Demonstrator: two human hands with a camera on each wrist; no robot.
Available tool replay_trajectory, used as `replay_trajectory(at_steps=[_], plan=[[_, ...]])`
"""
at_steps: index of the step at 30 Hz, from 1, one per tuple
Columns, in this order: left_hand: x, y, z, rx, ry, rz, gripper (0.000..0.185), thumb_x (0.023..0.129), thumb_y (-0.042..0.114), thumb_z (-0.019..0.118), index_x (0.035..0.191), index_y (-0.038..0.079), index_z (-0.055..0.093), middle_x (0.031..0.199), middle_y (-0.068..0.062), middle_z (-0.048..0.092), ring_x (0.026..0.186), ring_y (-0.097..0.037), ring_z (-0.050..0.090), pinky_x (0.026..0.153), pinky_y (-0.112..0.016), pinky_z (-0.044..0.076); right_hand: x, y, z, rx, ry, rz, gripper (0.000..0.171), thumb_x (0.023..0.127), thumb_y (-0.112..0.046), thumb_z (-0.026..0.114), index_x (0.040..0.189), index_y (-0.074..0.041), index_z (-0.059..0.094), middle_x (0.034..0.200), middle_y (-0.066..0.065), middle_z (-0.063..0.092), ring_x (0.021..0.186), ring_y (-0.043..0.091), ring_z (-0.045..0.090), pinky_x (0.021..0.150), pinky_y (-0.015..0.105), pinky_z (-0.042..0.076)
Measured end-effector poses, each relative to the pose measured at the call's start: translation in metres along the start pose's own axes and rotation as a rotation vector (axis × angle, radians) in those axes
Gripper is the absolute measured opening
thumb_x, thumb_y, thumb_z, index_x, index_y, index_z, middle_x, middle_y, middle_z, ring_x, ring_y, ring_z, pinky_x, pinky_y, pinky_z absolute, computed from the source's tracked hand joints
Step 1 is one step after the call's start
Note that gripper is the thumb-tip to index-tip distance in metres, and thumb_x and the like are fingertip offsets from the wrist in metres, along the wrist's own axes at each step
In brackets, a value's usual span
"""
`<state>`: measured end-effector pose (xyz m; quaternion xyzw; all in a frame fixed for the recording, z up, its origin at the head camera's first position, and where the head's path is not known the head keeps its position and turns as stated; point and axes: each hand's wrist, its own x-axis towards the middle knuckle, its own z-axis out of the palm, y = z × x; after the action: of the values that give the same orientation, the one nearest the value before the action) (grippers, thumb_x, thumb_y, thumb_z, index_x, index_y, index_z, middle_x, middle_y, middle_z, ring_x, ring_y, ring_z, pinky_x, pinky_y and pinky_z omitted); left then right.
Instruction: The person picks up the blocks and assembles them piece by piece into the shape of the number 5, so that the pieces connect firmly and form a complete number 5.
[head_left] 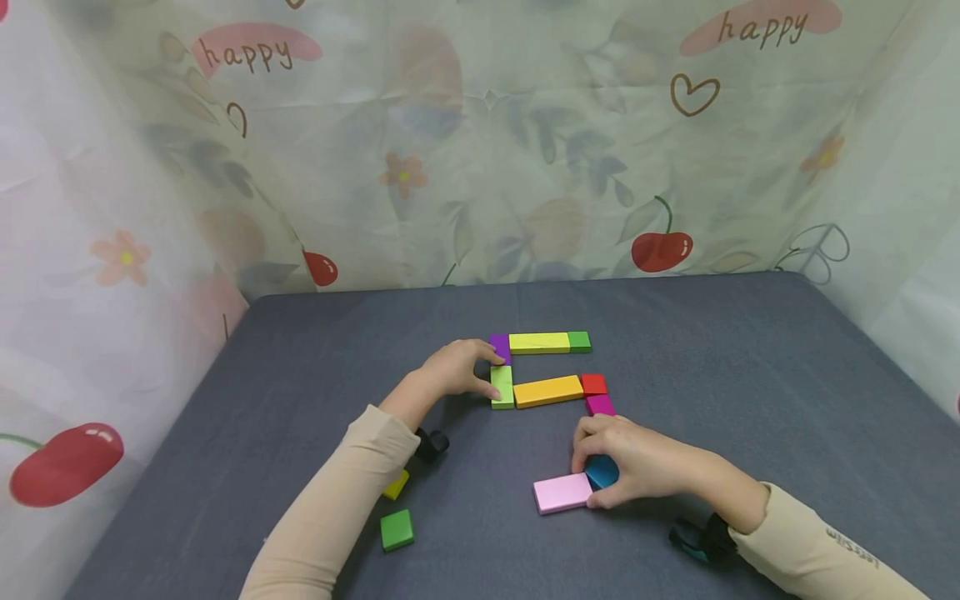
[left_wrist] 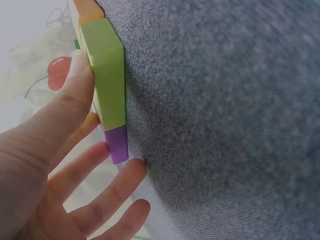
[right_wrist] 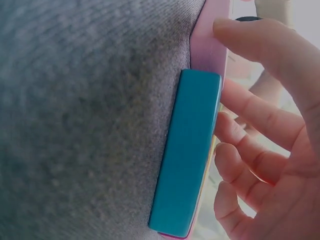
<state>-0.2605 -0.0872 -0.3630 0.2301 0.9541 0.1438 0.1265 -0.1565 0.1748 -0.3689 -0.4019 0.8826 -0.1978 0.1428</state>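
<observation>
My left hand [head_left: 459,367] reaches over the left column, its thumb touching the light green block [left_wrist: 110,90]. Its other fingers spread beside the purple block [left_wrist: 116,145], joined end to end with the green one. My right hand [head_left: 637,457] pinches the right end of the pink block [head_left: 561,493] between thumb and index finger. Under that palm lies the blue block [right_wrist: 187,150], its end meeting the pink block; the other fingers curl loosely along its top side. Beyond the right fingers sits a magenta block [head_left: 600,404], partly hidden.
A yellow-green block [head_left: 540,342] and a green block [head_left: 580,342] run right from the purple one. Below, an orange block [head_left: 549,392] leads to a red block [head_left: 593,383]. A loose green block [head_left: 397,530] and a yellow block [head_left: 396,485] lie by the left sleeve.
</observation>
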Motion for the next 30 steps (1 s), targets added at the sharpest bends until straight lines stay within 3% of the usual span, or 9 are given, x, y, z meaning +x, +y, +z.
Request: replay_trajectory(at_steps=[10,20,30], plan=[[-0.001,0.0,-0.001,-0.005,-0.003,-0.003,0.056,0.075,0.033,0.077,0.126,0.016,0.061,0.139,-0.005,0.052,0.134,-0.025,0.042,0.112,-0.041,0.034,0.0,0.003,0.0,0.021,0.005,-0.008,0.023,0.076,-0.048,0.072,0.092,-0.033,0.065,0.097,-0.015,0.053,0.096,0.004,0.047,0.081,0.028,0.042],[-0.001,0.0,-0.001,-0.004,-0.005,-0.004,0.056,0.075,0.033,0.077,0.126,0.016,0.061,0.139,-0.005,0.052,0.134,-0.025,0.042,0.112,-0.041,0.034,-0.005,0.01,-0.011,0.076,0.033,-0.01,0.032,0.075,-0.046,0.074,0.099,-0.026,0.066,0.098,-0.014,0.054,0.095,0.007,0.049,0.083,0.027,0.045],[0.0,0.0,0.0,-0.007,-0.002,-0.005,0.056,0.075,0.033,0.077,0.125,0.016,0.061,0.139,-0.005,0.052,0.134,-0.024,0.043,0.112,-0.041,0.034,-0.004,0.011,-0.006,0.094,0.02,-0.039,0.028,0.076,-0.044,0.074,0.096,-0.027,0.066,0.097,-0.014,0.055,0.094,0.006,0.049,0.079,0.025,0.044]])
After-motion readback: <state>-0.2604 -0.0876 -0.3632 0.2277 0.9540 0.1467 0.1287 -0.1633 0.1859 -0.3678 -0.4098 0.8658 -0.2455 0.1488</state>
